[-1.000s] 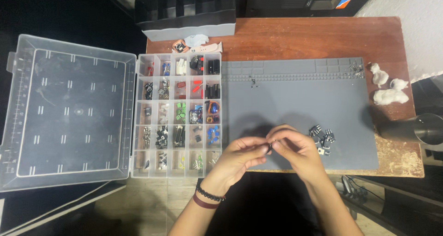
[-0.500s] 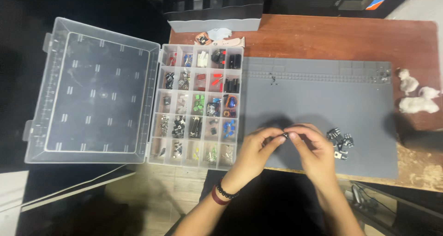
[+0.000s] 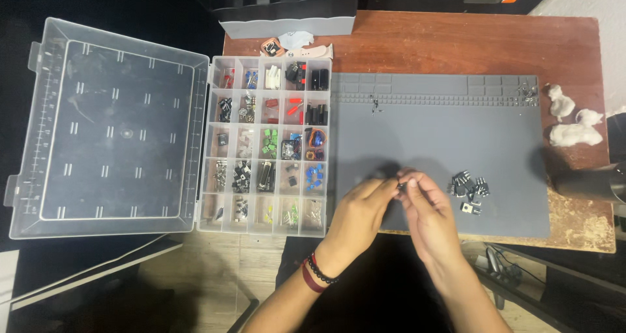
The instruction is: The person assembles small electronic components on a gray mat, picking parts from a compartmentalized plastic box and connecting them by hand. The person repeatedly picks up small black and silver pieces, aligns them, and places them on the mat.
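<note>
A tiny dark component (image 3: 400,186) is pinched between the fingertips of both hands over the near edge of the grey mat (image 3: 424,131). The left hand (image 3: 360,210) and right hand (image 3: 427,212) meet at it, fingers closed together on the part; what kind of part it is cannot be told. Just right of the hands on the mat lies a small pile of black components (image 3: 468,189). Left of the mat, touching its edge, stands the open clear parts organiser (image 3: 264,144), its lid (image 3: 111,128) folded flat further left. Beyond the mat's right edge, white cotton tufts (image 3: 572,119) rest on the wooden bench (image 3: 456,43).
</note>
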